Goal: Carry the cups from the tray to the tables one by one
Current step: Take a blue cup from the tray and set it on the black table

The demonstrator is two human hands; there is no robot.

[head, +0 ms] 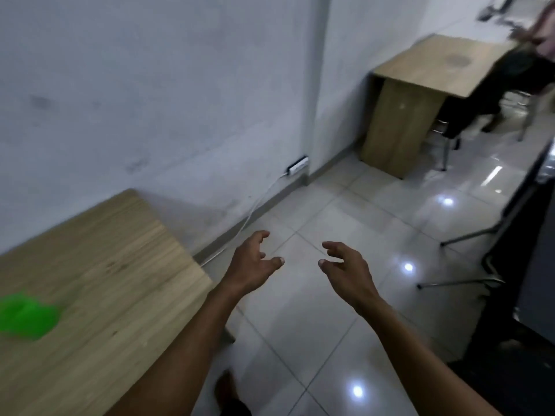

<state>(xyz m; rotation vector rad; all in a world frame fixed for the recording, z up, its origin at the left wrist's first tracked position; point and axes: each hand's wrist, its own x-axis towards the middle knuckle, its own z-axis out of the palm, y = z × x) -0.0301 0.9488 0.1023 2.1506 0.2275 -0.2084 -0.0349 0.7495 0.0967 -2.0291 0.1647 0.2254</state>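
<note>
With the left hand (255,262) and right hand (345,265) both empty, fingers loosely spread over the floor right of the near light wooden table (126,265), the blurred bright-green cup-like shape (27,316) on it could be knocked in passing.

Lighting is dim and cool, with the grey wall (150,100) evenly lit and small bright ceiling-light reflections glaring off the glossy floor tiles (330,310) beyond, right of and below the hands. Motion blur smears the green object (25,318) on the near wooden table (120,280) left of the hands, and the person (528,55) far ahead to the right. Wide-angle distortion tilts and bends wall lines toward the frame edges; the dark furniture (534,265) at right is underexposed.
</note>
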